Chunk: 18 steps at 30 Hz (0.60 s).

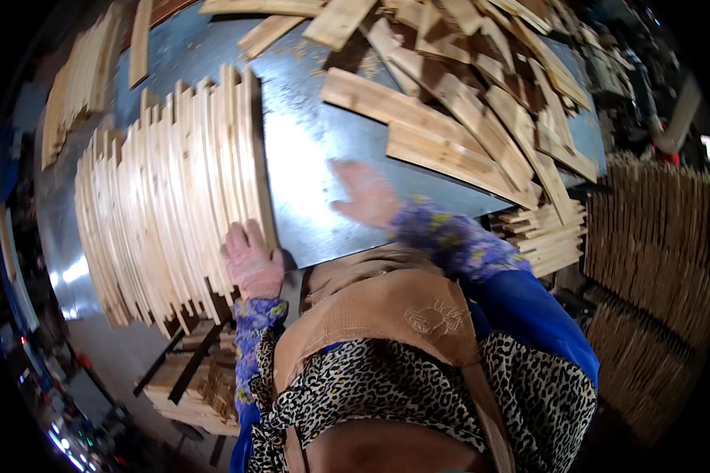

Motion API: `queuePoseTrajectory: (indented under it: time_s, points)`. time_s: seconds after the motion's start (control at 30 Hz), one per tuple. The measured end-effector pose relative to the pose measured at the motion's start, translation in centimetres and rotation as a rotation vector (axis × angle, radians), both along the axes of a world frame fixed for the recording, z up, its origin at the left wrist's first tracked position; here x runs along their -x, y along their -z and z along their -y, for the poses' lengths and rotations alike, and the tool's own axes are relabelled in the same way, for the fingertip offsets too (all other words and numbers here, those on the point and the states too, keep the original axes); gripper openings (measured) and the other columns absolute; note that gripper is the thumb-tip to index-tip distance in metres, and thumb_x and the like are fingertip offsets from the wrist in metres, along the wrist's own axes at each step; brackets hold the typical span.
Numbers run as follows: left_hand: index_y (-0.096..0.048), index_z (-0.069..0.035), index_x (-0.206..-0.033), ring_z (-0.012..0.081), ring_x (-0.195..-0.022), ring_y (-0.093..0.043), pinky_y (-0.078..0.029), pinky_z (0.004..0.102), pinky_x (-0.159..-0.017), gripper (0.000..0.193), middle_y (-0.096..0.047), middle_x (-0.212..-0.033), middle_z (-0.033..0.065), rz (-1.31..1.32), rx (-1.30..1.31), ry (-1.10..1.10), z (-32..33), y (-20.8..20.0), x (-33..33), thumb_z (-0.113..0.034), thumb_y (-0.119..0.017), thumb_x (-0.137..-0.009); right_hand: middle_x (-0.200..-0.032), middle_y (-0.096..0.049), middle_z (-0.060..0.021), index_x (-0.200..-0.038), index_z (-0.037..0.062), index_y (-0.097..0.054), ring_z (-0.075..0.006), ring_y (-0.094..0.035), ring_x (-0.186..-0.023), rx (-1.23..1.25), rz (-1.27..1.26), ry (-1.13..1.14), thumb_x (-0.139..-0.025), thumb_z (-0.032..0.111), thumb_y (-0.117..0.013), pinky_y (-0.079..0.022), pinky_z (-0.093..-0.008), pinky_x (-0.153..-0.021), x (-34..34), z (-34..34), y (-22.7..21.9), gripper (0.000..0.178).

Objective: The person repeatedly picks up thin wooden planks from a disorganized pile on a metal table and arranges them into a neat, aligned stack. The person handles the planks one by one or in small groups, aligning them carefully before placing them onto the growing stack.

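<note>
While the left hand (252, 266) lies with fingers extended on the near right corner of the wooden strips (170, 185), the right hand (367, 195), blurred, is apart, its fingers spread. These strips form a row on the metal table's (296, 169) left part.

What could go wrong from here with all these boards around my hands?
The row of wooden strips under your left hand could shift if pushed; its ends are already uneven. The jumbled boards overlap loosely, so one might slide. Your right hand, fingers spread over the metal table, could possibly catch a board edge.
</note>
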<state>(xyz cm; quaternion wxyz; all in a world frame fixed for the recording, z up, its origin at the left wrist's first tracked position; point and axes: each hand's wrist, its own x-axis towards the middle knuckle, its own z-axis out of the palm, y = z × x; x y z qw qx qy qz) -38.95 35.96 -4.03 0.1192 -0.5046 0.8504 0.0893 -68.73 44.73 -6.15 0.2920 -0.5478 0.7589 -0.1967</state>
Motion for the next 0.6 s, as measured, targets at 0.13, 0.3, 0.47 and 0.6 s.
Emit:
queuePoseTrajectory:
  time_s: [0.13, 0.3, 0.47, 0.6]
  points:
    - [-0.04, -0.006, -0.166, 0.0465, -0.159, -0.035, -0.028, 0.0576, -0.133, 0.087, -0.036, -0.171, 0.0286, 0.071, -0.04, -0.074, -0.2, -2.2, 3.5, -0.033, -0.078, -0.092, -0.149, -0.06, -0.0267, -0.157, 0.0074, -0.051, -0.0446, -0.056, -0.141, -0.162, -0.572, 0.23, -0.086, 0.041, -0.081, -0.046, -0.055, -0.118, 17.5, -16.4, 0.8, 0.084]
    - [-0.056, 0.003, -0.152, 0.0411, -0.146, -0.055, -0.041, 0.0552, -0.125, 0.065, -0.061, -0.151, 0.0277, -0.428, -0.286, 0.053, -2.1, 0.2, 12.1, -0.024, -0.072, -0.095, -0.15, -0.06, -0.0276, -0.158, 0.0077, -0.051, -0.0443, -0.057, -0.14, -0.412, -0.411, 0.178, -0.084, 0.048, -0.082, -0.047, -0.0538, -0.117, 22.7, -18.6, -2.8, 0.09]
    - [-0.038, 0.01, -0.164, 0.0315, -0.155, -0.046, -0.032, 0.0395, -0.13, 0.074, -0.044, -0.17, 0.0247, -1.11, -1.226, -0.459, -8.9, 6.4, 23.0, -0.033, -0.062, -0.109, -0.151, -0.062, -0.0244, -0.159, 0.0102, -0.054, -0.0415, -0.06, -0.138, -0.164, 0.011, 0.097, -0.097, 0.053, -0.07, -0.05, -0.0506, -0.114, 16.2, -9.5, -0.6, 0.077]
    - [-0.065, 0.004, -0.138, 0.0303, -0.109, -0.073, -0.056, 0.0435, -0.102, 0.059, -0.076, -0.122, 0.0176, -1.095, -1.112, -0.669, -7.3, 5.6, 24.6, -0.037, -0.074, -0.098, -0.155, -0.059, -0.021, -0.156, 0.0127, -0.055, -0.0386, -0.061, -0.137, -0.027, 0.008, 0.116, -0.095, 0.043, -0.073, -0.051, -0.0491, -0.112, 15.3, -6.1, 1.8, 0.071]
